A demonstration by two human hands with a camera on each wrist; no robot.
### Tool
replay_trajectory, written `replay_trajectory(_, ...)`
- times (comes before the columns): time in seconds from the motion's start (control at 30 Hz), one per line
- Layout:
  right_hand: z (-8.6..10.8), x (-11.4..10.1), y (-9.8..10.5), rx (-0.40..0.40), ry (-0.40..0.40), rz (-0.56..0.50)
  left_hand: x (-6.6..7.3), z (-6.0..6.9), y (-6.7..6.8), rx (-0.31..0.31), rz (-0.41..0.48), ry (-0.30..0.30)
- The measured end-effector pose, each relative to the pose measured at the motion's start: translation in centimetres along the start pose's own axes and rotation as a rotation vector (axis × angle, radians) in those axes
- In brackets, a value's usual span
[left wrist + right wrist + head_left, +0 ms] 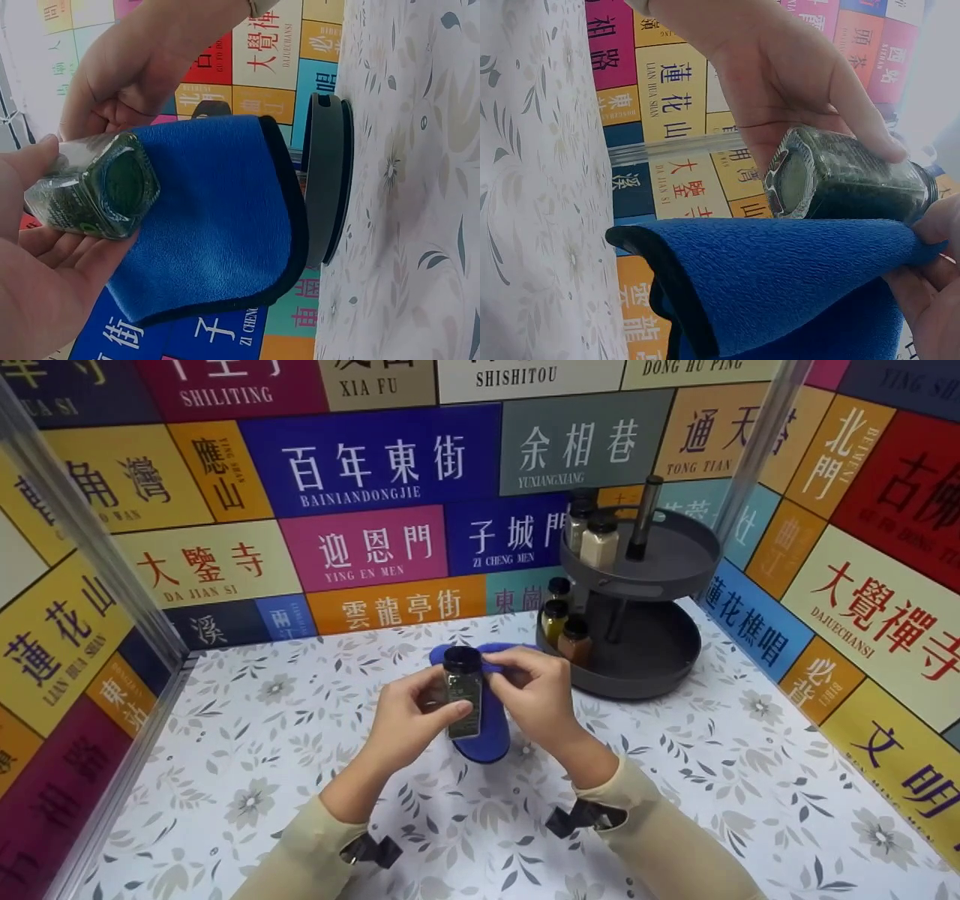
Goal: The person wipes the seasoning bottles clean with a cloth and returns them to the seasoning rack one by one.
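My left hand (411, 718) grips a glass spice jar (464, 697) with a black lid, held upright above the table. Dark green dried flakes fill the jar (112, 184), as its base side shows in the left wrist view. Beside it, my right hand (536, 690) pinches the upper edge of a blue cloth (491, 731) with black trim. The cloth (780, 277) hangs down folded from those fingers, right next to the jar in the right wrist view. Whether the cloth touches the glass I cannot tell.
A dark two-tier round rack (630, 682) stands at the back right. Its upper tier holds jars, one with pale contents (599, 540); several more, including a brown-filled jar (574, 640), stand on the lower tier. Sign-printed walls (375, 457) enclose the floral-patterned table (247, 750).
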State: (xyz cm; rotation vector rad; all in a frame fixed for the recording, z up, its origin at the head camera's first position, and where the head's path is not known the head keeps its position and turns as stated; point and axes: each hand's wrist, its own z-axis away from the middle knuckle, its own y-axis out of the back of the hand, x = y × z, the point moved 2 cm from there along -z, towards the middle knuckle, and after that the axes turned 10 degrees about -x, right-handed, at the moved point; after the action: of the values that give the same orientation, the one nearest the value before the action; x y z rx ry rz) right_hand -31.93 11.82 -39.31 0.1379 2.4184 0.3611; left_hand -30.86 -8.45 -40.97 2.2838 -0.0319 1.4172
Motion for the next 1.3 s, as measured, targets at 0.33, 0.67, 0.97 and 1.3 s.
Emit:
replay_trajectory(0.33, 0.4, -1.5, -0.8, -0.058, 0.22, 0.237, -0.3, -0.1, 0.6, 0.172, -0.043, 0.032)
replay_trajectory(0.67, 1.2, -0.7, -2.8, -0.181, 0.18, 0.167, 0.5, 0.0, 2.7, 0.341, 0.036, 0.036)
replay_trajectory(0.97, 1.2, 0.1, -2.4, -0.176, -0.011, 0.038, 1.9, 0.1, 2.9, 0.239, 0.153, 0.012)
replay_trajectory(1.3, 0.3, 0.7, -1.5, -0.166, -0.086, 0.094, 1.4, 0.2, 1.4, 0.097, 0.148, 0.007)
